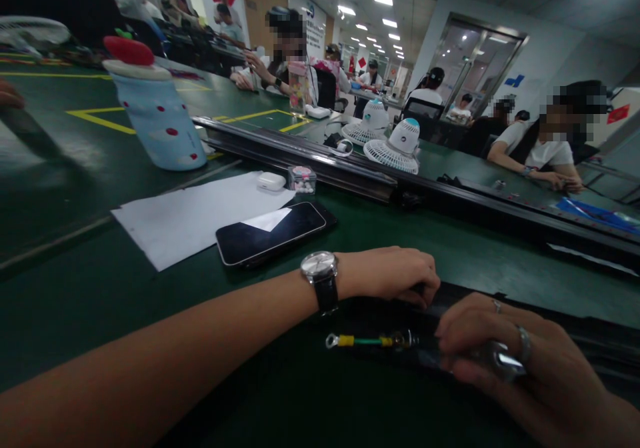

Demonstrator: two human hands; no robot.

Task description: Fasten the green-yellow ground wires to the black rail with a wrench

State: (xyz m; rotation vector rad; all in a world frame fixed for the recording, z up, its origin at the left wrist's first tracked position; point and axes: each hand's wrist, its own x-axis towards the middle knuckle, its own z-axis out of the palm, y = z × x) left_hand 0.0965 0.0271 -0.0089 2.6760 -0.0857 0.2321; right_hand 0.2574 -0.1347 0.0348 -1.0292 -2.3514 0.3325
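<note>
Toward the near edge of the desk [380, 229], had a short green wire [367, 341] with a yellow-sleeved ring terminal [331, 341] stretched out between the two hands, beside the black sheet [610, 345]. Risked catching the terminal's bare eye with the left wrist and wristwatch [320, 269], and so dragging the wire askew. Could also have strained the crimped joint by twisting too hard near the dark fitting [413, 339] at the wire's right end, or lost sight of that fitting against the equally dark sheet. Held the left hand [393, 273] loosely curled, knuckles up, at the sheet's far left corner; could not tell whether anything was gripped beneath. Curled the right hand [545, 358] partway closed around a shiny piece [505, 361]; could not make out its exact form, nor any join to the wire. Saw the smartphone [270, 238] lying at the paper's [170, 225] near edge.
</note>
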